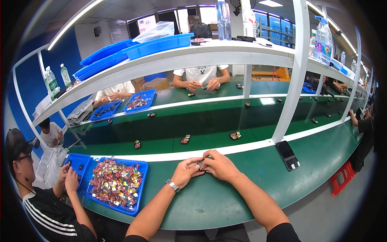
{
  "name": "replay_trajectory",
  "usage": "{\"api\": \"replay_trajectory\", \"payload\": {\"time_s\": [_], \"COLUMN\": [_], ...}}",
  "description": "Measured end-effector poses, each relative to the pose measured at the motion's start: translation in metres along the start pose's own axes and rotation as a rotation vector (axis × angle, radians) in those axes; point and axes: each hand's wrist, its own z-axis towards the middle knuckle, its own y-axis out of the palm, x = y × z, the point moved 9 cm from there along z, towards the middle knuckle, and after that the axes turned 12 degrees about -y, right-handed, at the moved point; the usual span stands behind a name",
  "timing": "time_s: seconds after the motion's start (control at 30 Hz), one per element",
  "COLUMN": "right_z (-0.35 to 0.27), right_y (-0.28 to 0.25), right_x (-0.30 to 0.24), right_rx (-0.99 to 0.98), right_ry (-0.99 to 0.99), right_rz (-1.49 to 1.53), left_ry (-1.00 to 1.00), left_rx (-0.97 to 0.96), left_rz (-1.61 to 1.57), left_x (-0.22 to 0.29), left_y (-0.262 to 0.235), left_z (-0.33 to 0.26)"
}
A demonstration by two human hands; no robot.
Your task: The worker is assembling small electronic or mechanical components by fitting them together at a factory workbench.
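Note:
My left hand (186, 173), with a metal-band watch (172, 185) at its wrist, and my right hand (221, 166) meet over the green worktop (238, 197). Between their fingertips is a small dark grey part (200, 164), mostly covered by the fingers, so its exact kind does not show. Both hands are closed on it. To the left of my forearm stands a blue tray (142, 183) heaped with small loose parts (115, 181), silver and yellow blocks tangled with reddish wires.
A black phone (287, 155) lies to the right by a white post (293, 76). Small assemblies (185, 139) sit spaced along the green belt (205, 146) beyond the white rail. A co-worker (48, 201) sits close on my left; others work opposite. An overhead shelf (225, 52) crosses ahead.

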Motion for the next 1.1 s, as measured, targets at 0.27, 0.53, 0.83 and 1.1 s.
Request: {"api": "replay_trajectory", "payload": {"time_s": [0.27, 0.53, 0.83, 1.1], "right_z": [-0.001, -0.003, -0.004, -0.001], "right_y": [0.005, 0.009, 0.005, -0.001], "right_x": [0.005, 0.005, 0.008, -0.008], "right_rx": [-0.037, -0.010, -0.024, 0.000], "right_ry": [0.006, -0.015, 0.103, -0.045], "right_rz": [-0.040, -0.083, -0.002, -0.028], "left_ry": [-0.008, 0.009, 0.019, -0.057], "left_rx": [0.022, 0.032, -0.071, -0.047], "left_rz": [0.015, 0.017, 0.065, 0.029], "left_x": [0.001, 0.001, 0.001, -0.004], "left_y": [0.002, -0.002, 0.006, 0.003], "left_z": [0.001, -0.001, -0.003, -0.002]}}
